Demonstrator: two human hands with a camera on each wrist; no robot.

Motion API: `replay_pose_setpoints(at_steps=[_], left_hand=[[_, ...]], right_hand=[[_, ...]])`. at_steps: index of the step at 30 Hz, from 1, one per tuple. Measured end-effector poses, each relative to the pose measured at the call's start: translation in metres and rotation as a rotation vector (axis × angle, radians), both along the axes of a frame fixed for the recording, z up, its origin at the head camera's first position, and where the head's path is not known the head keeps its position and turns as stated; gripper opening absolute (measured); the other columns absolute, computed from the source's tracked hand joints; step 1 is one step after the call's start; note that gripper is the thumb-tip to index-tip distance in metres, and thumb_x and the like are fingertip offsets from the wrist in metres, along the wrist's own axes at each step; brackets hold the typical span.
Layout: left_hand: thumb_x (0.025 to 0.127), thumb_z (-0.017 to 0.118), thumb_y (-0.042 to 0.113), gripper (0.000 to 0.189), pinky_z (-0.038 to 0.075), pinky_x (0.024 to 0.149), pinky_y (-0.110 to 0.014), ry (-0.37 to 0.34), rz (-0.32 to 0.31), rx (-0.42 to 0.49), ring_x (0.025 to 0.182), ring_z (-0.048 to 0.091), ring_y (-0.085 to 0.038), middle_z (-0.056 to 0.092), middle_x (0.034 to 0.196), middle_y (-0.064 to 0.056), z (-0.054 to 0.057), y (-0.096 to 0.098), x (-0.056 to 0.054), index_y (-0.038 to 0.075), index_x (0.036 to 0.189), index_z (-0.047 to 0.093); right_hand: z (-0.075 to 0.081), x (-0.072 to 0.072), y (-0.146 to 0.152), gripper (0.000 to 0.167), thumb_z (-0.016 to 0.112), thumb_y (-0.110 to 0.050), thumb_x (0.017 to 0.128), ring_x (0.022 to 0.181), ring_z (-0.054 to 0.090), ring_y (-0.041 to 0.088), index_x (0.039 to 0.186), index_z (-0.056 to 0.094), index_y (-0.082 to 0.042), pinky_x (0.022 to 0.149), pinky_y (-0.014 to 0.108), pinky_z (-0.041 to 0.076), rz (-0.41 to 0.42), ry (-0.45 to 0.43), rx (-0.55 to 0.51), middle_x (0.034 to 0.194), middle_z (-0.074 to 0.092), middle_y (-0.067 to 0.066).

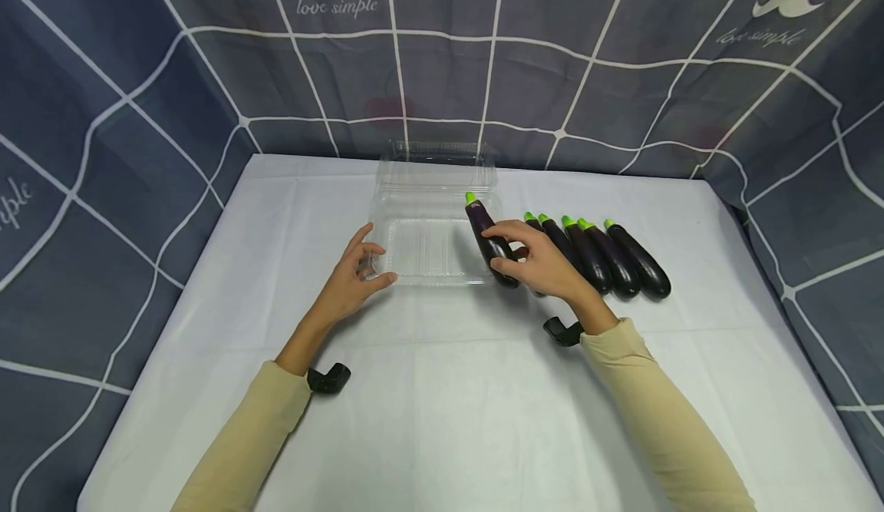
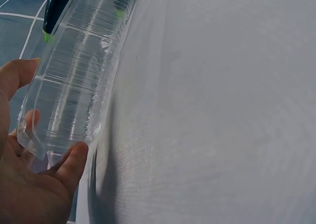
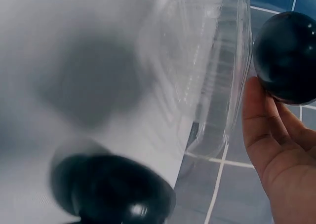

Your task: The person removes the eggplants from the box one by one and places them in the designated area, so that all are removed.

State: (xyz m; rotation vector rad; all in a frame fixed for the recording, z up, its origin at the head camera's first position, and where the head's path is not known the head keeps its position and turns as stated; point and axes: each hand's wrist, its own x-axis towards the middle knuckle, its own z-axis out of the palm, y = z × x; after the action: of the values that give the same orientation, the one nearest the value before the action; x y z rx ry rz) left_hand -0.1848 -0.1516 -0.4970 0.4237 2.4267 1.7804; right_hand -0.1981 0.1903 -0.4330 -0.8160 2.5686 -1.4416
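Observation:
My right hand [image 1: 535,257] holds a dark purple eggplant [image 1: 481,224] between thumb and fingers, its bright green stem end pointing away from me. In the head view the eggplant overlaps the right side of a clear plastic container [image 1: 424,266] whose lid [image 1: 435,174] is hinged back behind it. At the container's left end is my left hand [image 1: 348,280], its thumb at the front corner and its fingers bent around the side. The left wrist view shows that thumb [image 2: 74,162] right against the clear wall. In the right wrist view the rounded end of the held eggplant [image 3: 286,58] shows above my fingers.
Several more eggplants [image 1: 638,261] lie in a slanted row to the right of the container, stems away from me. A white cloth [image 1: 442,404] covers the table. Grey gridded curtains [image 1: 449,74] stand behind and at both sides. Black wrist mounts [image 1: 329,379] show below both hands.

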Motion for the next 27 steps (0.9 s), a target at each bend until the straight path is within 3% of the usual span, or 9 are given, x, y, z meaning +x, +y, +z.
replay_pose_setpoints(at_steps=[6,10,14,19,27], left_hand=[[0.089,0.075,0.011,0.041,0.030,0.111,-0.055,-0.003,0.008,-0.005,0.140,0.025,-0.037,0.008,0.164,-0.002,0.001,0.001,0.000,-0.007,0.118,0.052],[0.089,0.075,0.012,0.041,0.029,0.111,-0.056,0.010,0.007,-0.016,0.141,0.024,-0.038,0.008,0.164,-0.005,0.001,0.000,0.000,-0.006,0.118,0.052],[0.089,0.075,0.012,0.041,0.029,0.111,-0.057,0.014,0.008,-0.022,0.141,0.024,-0.039,0.008,0.164,-0.008,0.000,0.000,0.000,-0.007,0.118,0.052],[0.089,0.075,0.013,0.043,0.030,0.111,-0.056,0.010,0.010,-0.018,0.142,0.023,-0.039,0.008,0.164,-0.007,0.001,0.000,0.001,-0.007,0.118,0.052],[0.090,0.074,0.014,0.042,0.029,0.112,-0.056,-0.002,0.014,-0.023,0.142,0.022,-0.037,0.007,0.164,-0.002,0.001,0.000,0.001,-0.007,0.119,0.052]], right_hand=[[0.028,0.019,0.005,0.038,0.068,0.001,0.090,0.117,0.053,0.034,0.128,0.061,0.004,0.082,0.043,0.047,-0.028,0.000,0.040,0.133,0.055,0.019],[0.011,0.014,0.023,0.039,0.068,-0.001,0.090,0.122,0.051,0.033,0.129,0.061,0.001,0.086,0.045,0.048,-0.061,0.009,0.057,0.136,0.053,0.018],[-0.004,0.010,0.043,0.040,0.069,-0.006,0.091,0.124,0.050,0.030,0.130,0.062,-0.007,0.085,0.039,0.048,-0.089,0.024,0.077,0.139,0.052,0.013],[-0.006,0.015,0.063,0.039,0.069,-0.008,0.091,0.122,0.051,0.028,0.130,0.063,-0.010,0.081,0.028,0.046,-0.119,0.036,0.090,0.140,0.052,0.011],[-0.004,0.026,0.089,0.040,0.067,-0.004,0.091,0.118,0.050,0.025,0.131,0.063,-0.010,0.079,0.024,0.044,-0.192,0.036,0.118,0.141,0.052,0.011]])
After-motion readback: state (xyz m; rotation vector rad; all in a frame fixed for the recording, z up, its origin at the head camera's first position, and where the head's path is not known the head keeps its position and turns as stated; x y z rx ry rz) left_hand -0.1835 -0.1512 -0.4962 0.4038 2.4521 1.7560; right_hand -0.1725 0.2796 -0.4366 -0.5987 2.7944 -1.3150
